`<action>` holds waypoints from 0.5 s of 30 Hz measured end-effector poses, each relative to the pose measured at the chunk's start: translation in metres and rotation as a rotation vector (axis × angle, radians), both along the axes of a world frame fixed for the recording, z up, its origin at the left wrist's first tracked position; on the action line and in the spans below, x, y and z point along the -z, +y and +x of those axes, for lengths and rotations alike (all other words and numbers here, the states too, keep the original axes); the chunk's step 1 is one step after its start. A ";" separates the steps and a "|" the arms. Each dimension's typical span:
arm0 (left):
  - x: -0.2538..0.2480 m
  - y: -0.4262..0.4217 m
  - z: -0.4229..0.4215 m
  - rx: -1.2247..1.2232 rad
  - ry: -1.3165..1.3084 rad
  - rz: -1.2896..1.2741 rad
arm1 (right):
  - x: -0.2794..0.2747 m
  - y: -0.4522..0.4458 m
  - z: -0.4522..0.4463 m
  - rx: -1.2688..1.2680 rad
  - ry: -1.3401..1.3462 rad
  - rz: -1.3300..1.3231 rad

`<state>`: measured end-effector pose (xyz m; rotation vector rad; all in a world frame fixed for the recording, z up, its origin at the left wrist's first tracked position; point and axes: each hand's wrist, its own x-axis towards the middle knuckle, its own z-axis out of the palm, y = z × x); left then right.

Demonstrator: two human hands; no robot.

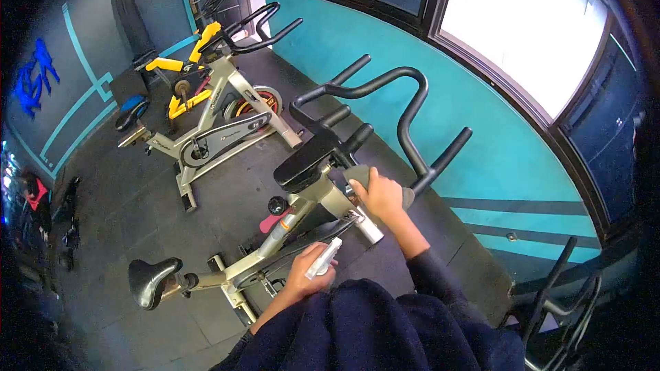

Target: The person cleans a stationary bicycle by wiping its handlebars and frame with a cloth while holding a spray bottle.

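Observation:
My right hand [382, 196] is closed on a greyish cloth [359, 174], pressing it against the front of the nearest exercise bike [335, 200], just below its black handlebar [407, 124]. Lower down, in front of my body, my left hand [307, 276] grips a spray bottle whose white trigger head [325, 258] shows above the fingers. The bottle's body is hidden by the hand and sleeve. To the left of that hand are the bike's black saddle [152, 280] and a round black knob [278, 205] on its frame.
A second silver bike [206, 130] and a yellow one [196, 55] stand farther back. Beyond the handlebar runs a teal wall [495, 130] with windows. Part of another bike's handlebar [550, 288] shows at the lower right. Dark mats [124, 220] cover the floor.

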<state>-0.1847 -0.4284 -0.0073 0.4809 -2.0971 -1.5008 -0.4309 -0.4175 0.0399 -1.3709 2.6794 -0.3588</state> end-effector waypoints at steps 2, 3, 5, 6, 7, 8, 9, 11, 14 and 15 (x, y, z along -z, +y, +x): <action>-0.001 0.001 -0.002 0.022 -0.018 -0.003 | -0.002 -0.007 -0.019 -0.005 -0.085 0.027; 0.000 0.002 -0.003 0.035 -0.010 0.009 | 0.008 -0.010 -0.034 -0.081 -0.354 -0.047; 0.000 0.004 -0.007 0.062 -0.002 0.017 | 0.025 -0.018 -0.056 -0.158 -0.910 -0.120; -0.001 0.006 -0.010 0.072 -0.007 0.028 | 0.017 -0.015 -0.055 -0.149 -0.911 -0.129; -0.002 0.008 -0.011 0.078 -0.013 0.039 | 0.001 -0.011 -0.049 -0.114 -1.069 -0.110; -0.003 0.010 -0.012 0.085 -0.016 0.036 | -0.007 -0.009 -0.045 -0.081 -1.226 -0.089; -0.003 0.011 -0.013 0.088 -0.014 0.069 | -0.007 -0.009 -0.044 -0.079 -1.228 -0.095; -0.001 0.016 -0.015 0.095 -0.012 0.109 | -0.004 -0.004 -0.039 -0.196 -1.017 -0.181; 0.004 0.020 -0.021 0.114 -0.021 0.059 | 0.002 0.002 -0.023 -0.108 -0.239 -0.052; 0.002 0.022 -0.024 0.130 -0.018 0.044 | 0.008 0.006 -0.019 -0.109 -0.239 -0.051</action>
